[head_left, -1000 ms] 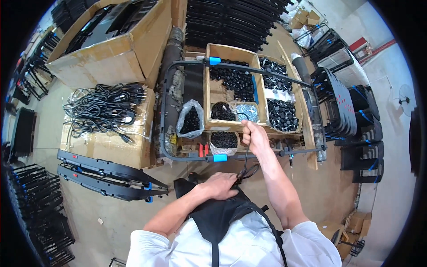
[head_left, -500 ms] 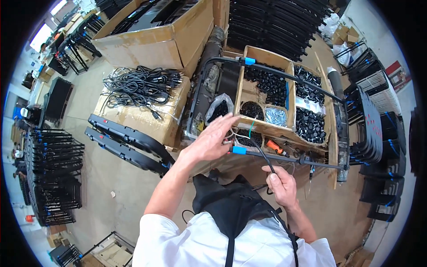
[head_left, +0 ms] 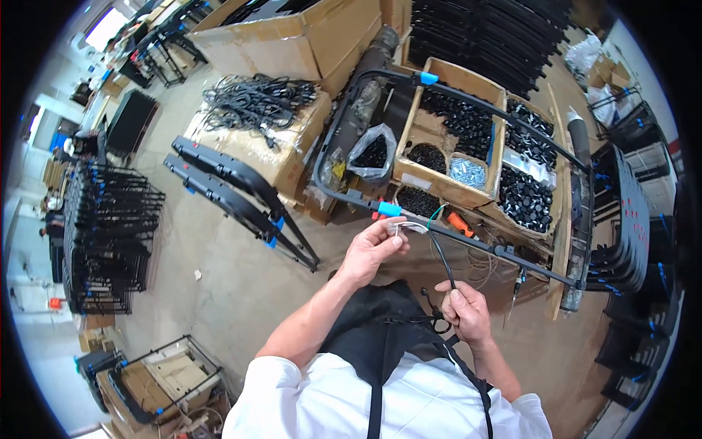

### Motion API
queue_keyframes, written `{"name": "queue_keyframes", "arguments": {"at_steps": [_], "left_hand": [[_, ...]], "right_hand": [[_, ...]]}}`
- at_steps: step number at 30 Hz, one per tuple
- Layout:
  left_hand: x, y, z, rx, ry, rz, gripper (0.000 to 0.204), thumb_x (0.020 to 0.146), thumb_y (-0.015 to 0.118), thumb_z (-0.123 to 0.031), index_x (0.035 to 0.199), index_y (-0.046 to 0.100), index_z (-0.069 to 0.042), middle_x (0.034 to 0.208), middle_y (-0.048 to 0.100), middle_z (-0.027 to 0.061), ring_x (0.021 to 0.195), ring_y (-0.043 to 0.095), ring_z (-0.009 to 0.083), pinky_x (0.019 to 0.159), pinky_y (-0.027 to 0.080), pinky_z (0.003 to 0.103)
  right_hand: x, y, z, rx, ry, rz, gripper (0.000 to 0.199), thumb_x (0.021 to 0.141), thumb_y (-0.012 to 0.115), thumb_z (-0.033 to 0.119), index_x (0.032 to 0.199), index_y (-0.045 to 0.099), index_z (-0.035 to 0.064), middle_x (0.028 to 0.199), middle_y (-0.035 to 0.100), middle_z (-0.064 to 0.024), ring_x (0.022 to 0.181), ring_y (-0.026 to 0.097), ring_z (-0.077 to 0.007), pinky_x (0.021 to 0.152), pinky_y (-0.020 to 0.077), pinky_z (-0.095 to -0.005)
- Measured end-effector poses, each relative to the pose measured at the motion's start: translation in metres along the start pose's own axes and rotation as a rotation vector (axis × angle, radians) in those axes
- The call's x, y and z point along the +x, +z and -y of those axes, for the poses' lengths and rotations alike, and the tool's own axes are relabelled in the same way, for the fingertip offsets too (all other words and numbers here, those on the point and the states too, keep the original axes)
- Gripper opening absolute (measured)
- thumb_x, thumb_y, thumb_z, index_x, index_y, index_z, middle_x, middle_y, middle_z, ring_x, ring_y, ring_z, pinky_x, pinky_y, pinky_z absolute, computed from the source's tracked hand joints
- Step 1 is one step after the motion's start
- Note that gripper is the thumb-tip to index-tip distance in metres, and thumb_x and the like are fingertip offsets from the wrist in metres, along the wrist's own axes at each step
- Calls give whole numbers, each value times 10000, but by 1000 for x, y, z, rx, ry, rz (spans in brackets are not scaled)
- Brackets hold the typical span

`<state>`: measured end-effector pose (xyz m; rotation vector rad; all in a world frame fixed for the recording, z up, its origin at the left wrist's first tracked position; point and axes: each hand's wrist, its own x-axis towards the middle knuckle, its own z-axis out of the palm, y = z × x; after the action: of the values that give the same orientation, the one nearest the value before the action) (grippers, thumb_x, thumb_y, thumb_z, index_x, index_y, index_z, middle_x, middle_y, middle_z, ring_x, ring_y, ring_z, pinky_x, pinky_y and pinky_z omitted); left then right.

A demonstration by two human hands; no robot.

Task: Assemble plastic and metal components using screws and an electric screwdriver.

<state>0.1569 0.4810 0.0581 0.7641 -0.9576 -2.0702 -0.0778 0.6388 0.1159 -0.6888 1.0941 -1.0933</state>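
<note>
A black power cable (head_left: 442, 257) runs up from my right hand (head_left: 466, 313), which is closed around it. At its upper end, thin white wires (head_left: 415, 226) and a green wire (head_left: 436, 213) branch out of the black jacket. My left hand (head_left: 374, 251) pinches the ends of the white wires between thumb and fingers; a small pale piece shows at the fingertips. Just beyond my hands lies the near bar of a black tubular frame (head_left: 479, 244), with blue tape (head_left: 390, 209) close to my left fingers. The green wire reaches this bar.
A wooden parts box (head_left: 401, 175) holds black caps and silver screws (head_left: 468, 173). Beside it sit a plastic bag (head_left: 371, 152) of black parts and an orange-handled tool (head_left: 461, 224). Coiled cables (head_left: 256, 106) lie on a carton at left, near two black frame parts (head_left: 223, 192).
My left hand, earlier stretched flat over the frame bar, has drawn back and now pinches the white wires. My right hand still grips the cable. The whole view has shifted.
</note>
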Motion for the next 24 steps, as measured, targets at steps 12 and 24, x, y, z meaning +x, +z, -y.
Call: {"name": "queue_keyframes", "arguments": {"at_steps": [12,24], "left_hand": [[-19,-48,48,1,137,-478,304,1120,600,-304,1206,729,-42,1163,776,57,1017,668,118,911,511,311],[37,-175,28,354,-78,-443,300,1154,467,-278,1162,620,-21,795,620,41,723,664,153,652,495,296]], "right_hand": [[36,8,-50,65,503,149,319,1143,470,251,1159,653,-9,650,397,64,527,298,-52,480,248,-259],[136,79,-99,164,666,84,303,1134,494,253,1159,638,-12,644,404,65,495,307,-42,461,235,-249]]}}
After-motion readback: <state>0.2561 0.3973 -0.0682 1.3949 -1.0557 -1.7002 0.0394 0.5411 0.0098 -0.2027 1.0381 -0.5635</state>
